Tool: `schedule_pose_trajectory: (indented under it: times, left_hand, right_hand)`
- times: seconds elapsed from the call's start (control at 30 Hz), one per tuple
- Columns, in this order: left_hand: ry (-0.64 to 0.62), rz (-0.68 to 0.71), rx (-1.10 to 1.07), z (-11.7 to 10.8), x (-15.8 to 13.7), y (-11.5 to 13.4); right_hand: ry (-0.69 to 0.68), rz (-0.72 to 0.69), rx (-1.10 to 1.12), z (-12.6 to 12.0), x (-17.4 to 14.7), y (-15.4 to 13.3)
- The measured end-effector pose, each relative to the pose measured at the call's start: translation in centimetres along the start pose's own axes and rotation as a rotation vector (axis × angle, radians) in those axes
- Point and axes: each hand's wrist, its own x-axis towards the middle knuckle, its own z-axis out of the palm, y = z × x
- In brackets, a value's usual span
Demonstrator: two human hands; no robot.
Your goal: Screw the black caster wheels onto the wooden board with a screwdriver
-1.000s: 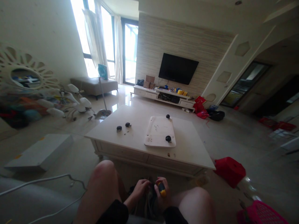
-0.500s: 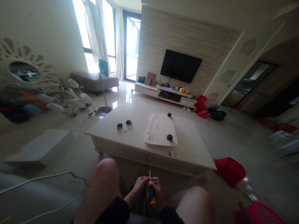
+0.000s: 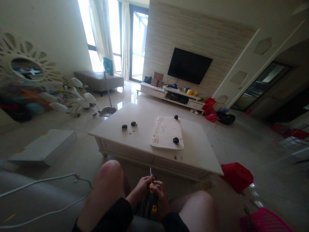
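Observation:
A screwdriver (image 3: 153,197) with a black and yellow handle points up and away from me between my knees. My right hand (image 3: 160,195) is wrapped around its handle. With its fingertips closed, my left hand (image 3: 142,187) pinches the metal shaft just above the handle. Beyond my hands, a pale flat board (image 3: 166,132) lies on the coffee table (image 3: 130,145). A black caster (image 3: 175,140) stands at its near right corner and another caster (image 3: 176,117) at the far right corner. Two loose casters (image 3: 124,127) lie to the left of the board.
Small bits, perhaps screws, lie on the board and beside the loose casters. A white box (image 3: 44,146) is on the floor at left, a red bin (image 3: 238,177) at right, and a pink basket (image 3: 267,220) nearer. A white cable (image 3: 48,182) crosses the grey seat.
Both hands and the screwdriver have shifted slightly up and left, and the screwdriver stands a little differently angled. My right fingers have moved on the handle. The view has tilted slightly.

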Motion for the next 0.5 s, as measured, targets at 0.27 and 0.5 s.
schedule_pose_trajectory:
  times: [0.27, 0.5]
  left_hand:
    - [0.193, 0.184, 0.167, -0.6, 0.4, 1.6]
    - [0.194, 0.273, 0.389, 0.6, -1.2, 1.9]
  right_hand:
    - [0.224, 0.29, 0.032, -0.4, 1.7, 2.7]
    - [0.202, 0.394, 0.08, -0.6, 2.2, 2.7]
